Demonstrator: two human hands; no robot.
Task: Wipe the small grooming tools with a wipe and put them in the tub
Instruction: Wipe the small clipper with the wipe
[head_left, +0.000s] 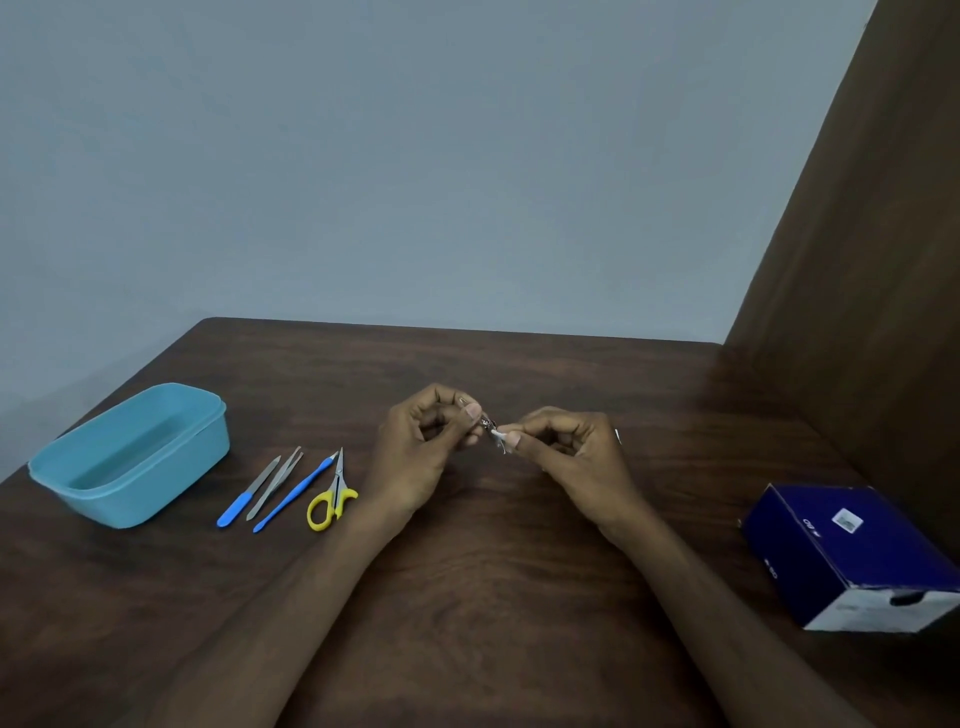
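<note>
Both hands meet above the middle of the dark wooden table (467, 545). My left hand (426, 447) pinches a small metal grooming tool (485, 423), mostly hidden by the fingers. My right hand (566, 447) pinches a small white wipe (497, 433) against that tool. The light blue tub (130, 457) stands at the left and looks empty. Between the tub and my left hand lie a blue-handled nail file (248, 492), metal tweezers (275, 483), a thin blue-handled tool (296, 491) and yellow-handled scissors (333, 499).
A dark blue cardboard box (852, 556) lies at the right near the table's edge. A brown panel (857, 260) rises along the right side. A grey-blue wall stands behind the table's far edge.
</note>
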